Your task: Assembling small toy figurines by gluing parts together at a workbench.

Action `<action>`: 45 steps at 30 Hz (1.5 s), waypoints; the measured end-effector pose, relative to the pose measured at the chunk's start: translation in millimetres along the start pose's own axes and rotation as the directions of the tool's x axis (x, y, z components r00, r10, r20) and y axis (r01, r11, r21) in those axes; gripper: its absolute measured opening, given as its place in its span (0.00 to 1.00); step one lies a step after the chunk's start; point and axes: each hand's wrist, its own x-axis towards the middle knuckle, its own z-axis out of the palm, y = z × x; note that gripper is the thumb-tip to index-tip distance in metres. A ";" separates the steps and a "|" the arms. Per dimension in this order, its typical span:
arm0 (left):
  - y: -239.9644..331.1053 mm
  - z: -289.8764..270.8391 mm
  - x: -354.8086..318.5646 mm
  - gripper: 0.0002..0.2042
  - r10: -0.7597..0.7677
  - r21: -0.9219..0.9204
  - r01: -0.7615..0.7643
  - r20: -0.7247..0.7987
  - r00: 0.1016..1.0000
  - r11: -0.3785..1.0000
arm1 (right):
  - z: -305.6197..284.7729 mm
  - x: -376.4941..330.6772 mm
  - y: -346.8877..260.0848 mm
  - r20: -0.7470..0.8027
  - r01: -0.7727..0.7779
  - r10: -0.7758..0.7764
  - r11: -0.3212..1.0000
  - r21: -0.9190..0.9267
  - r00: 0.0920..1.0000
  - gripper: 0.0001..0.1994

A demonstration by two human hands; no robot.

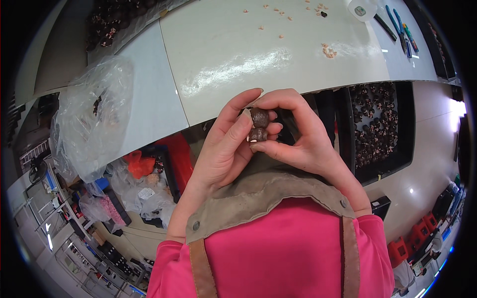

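Note:
Close to my body, just off the table's near edge, both hands hold a small dark brown figurine [259, 119] with a round upper part and a smaller lower part. A small pale spot shows at its lower end. My left hand [229, 133] has its thumb against the figurine's left side, with fingers curled behind. From the right, my right hand [305, 130] grips it, thumb at the lower part and index finger arched over the top. Some fingertips are hidden behind the figurine.
Small peach-coloured pieces [328, 50] lie scattered across the white table [223, 30]. Blue-handled pliers [397, 25] and pens sit far right. A clear plastic bag [94, 119] hangs over the left edge. At right stands a black tray [408, 124] of many brown figurines; more figurines [112, 25] are far left.

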 end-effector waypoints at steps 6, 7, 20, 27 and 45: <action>-1.1 -2.3 2.1 0.26 -0.001 -0.039 0.001 -0.001 1.000 0.999 | -2.1 1.1 1.4 0.030 -0.002 0.003 1.000 -0.026 1.000 0.25; -1.0 -2.6 1.9 0.26 -0.001 -0.045 0.001 0.005 1.000 0.999 | -2.4 1.6 0.2 0.030 -0.001 0.002 1.000 -0.026 1.000 0.25; -1.0 -4.0 0.2 0.24 0.020 -0.081 -0.018 0.019 1.000 0.997 | -3.0 5.9 -4.9 0.029 0.051 -0.048 0.992 -0.118 0.998 0.25; -2.3 -5.8 -0.7 0.22 0.035 -0.046 -0.033 0.037 0.999 0.998 | -4.3 7.1 -7.7 0.045 0.036 -0.030 0.987 -0.156 0.999 0.25; -4.2 -11.6 2.4 0.20 -0.025 -0.222 0.043 0.081 0.996 0.974 | -2.1 6.9 -1.5 0.027 0.068 -0.064 0.980 -0.185 0.998 0.26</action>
